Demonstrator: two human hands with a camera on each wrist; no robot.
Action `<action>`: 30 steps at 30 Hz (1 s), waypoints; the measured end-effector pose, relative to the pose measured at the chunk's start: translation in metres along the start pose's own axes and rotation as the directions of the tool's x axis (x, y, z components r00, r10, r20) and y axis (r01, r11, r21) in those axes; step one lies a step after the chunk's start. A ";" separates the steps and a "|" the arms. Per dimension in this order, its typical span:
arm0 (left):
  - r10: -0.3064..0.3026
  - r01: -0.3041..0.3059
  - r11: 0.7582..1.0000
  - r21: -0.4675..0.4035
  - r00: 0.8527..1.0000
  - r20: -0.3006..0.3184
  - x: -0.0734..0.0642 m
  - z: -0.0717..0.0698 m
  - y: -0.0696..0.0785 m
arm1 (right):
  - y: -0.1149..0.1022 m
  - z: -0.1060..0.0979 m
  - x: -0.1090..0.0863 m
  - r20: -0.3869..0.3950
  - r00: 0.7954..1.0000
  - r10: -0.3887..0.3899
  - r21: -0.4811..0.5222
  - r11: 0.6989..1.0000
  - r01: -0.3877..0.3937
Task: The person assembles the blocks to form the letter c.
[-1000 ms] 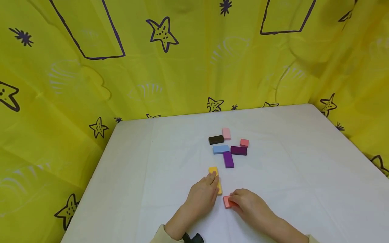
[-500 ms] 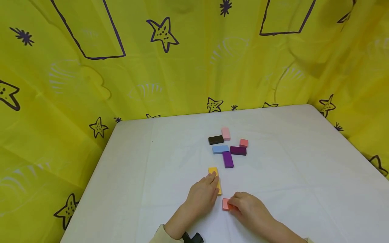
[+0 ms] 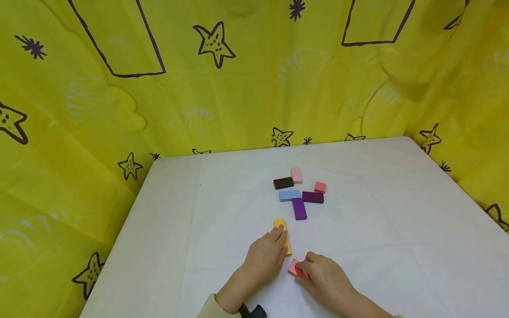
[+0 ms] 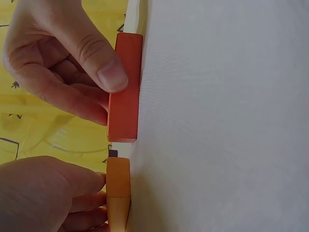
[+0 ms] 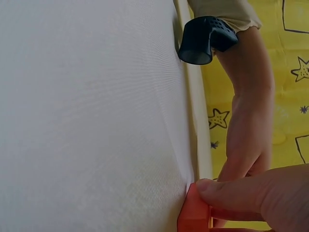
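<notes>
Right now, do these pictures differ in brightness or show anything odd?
Head view: brightest, the yellow backdrop vivid; left wrist view: dimmer, the white tablecloth greyish, with faint ripples beside the red block; right wrist view: similarly grey, with faint ripples too.

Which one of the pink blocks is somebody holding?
The coral-pink block nearest the person, pinched by the right hand. The pale pink block and the rose block lie farther back on the table, with no hand touching them.
</notes>
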State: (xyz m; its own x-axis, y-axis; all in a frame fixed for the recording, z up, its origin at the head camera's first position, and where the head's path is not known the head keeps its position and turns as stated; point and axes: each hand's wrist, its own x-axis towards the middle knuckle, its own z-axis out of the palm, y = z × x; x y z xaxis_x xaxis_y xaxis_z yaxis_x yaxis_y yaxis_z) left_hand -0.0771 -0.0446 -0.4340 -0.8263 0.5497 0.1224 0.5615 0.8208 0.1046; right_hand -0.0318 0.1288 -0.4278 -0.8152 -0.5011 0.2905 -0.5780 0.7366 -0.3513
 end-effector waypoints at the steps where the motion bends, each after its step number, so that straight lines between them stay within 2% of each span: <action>1: -0.002 0.002 1.000 -0.001 1.000 0.002 0.000 0.000 0.000 | -0.001 0.000 0.000 0.003 1.000 0.006 0.004 1.000 -0.006; 11: -0.013 0.013 1.000 -0.005 0.999 0.033 0.000 0.000 0.000 | -0.004 0.006 0.000 -0.014 0.999 0.046 0.036 0.998 -0.046; 18: -0.008 0.008 1.000 0.011 1.000 0.010 0.001 0.000 0.000 | -0.004 0.012 0.001 -0.091 0.996 0.013 0.066 0.998 -0.007; 30: -0.005 0.005 1.000 0.008 1.000 0.015 0.002 0.002 -0.001 | 0.000 0.018 0.004 -0.137 0.991 -0.008 0.077 0.997 0.019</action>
State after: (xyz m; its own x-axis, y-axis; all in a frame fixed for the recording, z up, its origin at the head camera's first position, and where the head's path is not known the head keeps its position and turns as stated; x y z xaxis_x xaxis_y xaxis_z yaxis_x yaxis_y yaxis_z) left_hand -0.0796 -0.0443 -0.4355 -0.8298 0.5476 0.1075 0.5570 0.8248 0.0977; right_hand -0.0362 0.1189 -0.4424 -0.7976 -0.4404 0.4122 -0.5945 0.6900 -0.4130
